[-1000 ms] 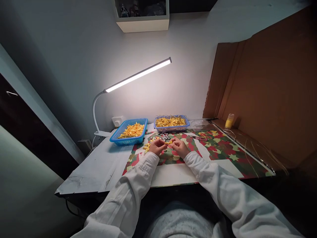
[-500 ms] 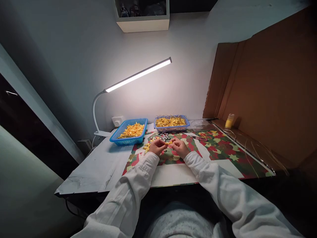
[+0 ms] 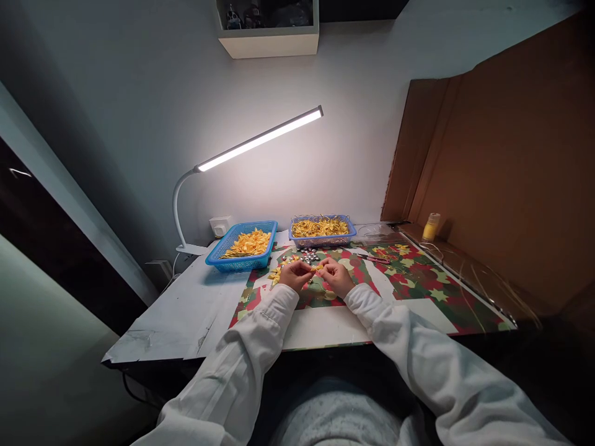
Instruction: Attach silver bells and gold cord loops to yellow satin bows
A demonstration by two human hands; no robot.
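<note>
Between my two hands is a small yellow ribbon bow (image 3: 317, 268), pinched at its ends and mostly covered by fingers. My left hand (image 3: 296, 275) is closed on its left side, my right hand (image 3: 336, 277) on its right. Several yellow bows (image 3: 276, 275) lie on the table just left of my left hand. Right behind my hands is a scatter of small silver bells (image 3: 309, 256). A blue basket (image 3: 214, 262) of yellow ribbon pieces stands at the back left. Behind my hands, a purple-blue basket (image 3: 322, 242) holds gold cords and bows.
A patterned red and green sheet (image 3: 418, 282) covers much of the table. Scissors or a similar red-handled tool (image 3: 377, 259) lie right of my hands. A clamp lamp (image 3: 260, 141) shines overhead. A small yellow bottle (image 3: 431, 228) stands by the cardboard wall (image 3: 502, 167).
My fingers have shifted slightly around the yellow bow. Both hands stay in the same place, and the baskets and bells have not moved.
</note>
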